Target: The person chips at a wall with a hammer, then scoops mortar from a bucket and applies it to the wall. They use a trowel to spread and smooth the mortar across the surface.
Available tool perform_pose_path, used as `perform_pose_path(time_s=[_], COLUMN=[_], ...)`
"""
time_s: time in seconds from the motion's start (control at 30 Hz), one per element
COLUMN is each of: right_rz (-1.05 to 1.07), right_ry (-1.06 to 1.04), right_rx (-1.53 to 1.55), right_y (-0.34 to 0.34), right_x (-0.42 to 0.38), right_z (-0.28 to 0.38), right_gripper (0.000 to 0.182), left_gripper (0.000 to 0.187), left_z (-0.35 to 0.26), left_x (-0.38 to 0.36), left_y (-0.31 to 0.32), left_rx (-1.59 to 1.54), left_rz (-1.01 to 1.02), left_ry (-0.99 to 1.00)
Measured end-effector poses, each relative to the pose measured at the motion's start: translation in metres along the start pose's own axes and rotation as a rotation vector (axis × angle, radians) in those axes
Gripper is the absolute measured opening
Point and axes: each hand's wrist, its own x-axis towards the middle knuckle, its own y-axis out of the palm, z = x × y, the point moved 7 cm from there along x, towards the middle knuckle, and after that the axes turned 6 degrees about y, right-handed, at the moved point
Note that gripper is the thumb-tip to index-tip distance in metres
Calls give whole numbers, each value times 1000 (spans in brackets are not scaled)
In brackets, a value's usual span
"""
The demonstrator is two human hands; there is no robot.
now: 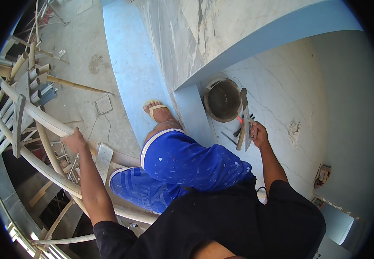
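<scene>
My left hand (74, 140) is closed around a pale bamboo pole (44, 115) at the left. My right hand (259, 135) grips what looks like a flat trowel (247, 134), seen nearly edge-on; its handle is mostly hidden by the fingers. Just left of that hand is a long narrow strip (244, 102), and I cannot make out whether it belongs to the same tool. A round bucket (206, 106), grey inside, stands on the marble floor (277, 86) beyond the right hand. Dark-handled tools (238, 132) lie close by, partly covered.
My sandalled foot (161, 113) rests on a light-blue ledge (128, 56) beside a marble-faced surface (174, 39). Bamboo poles (35, 84) and a drop with debris lie at the left. A grey wall (355, 108) rises at the right.
</scene>
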Motion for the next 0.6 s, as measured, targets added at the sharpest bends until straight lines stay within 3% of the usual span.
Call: perform_pose_path(time_s=[0.33,0.6], right_rz=[-55,247], right_ry=[-202,-291], right_rx=[-351,-486], right_y=[20,174], right_x=[-67,-144], right_z=[48,86], right_gripper=[19,18], left_gripper=[80,86], left_z=[4,3], left_x=[3,1], left_y=[4,0], left_rx=[-38,-24], left_rz=[1,-23], left_ry=[16,2])
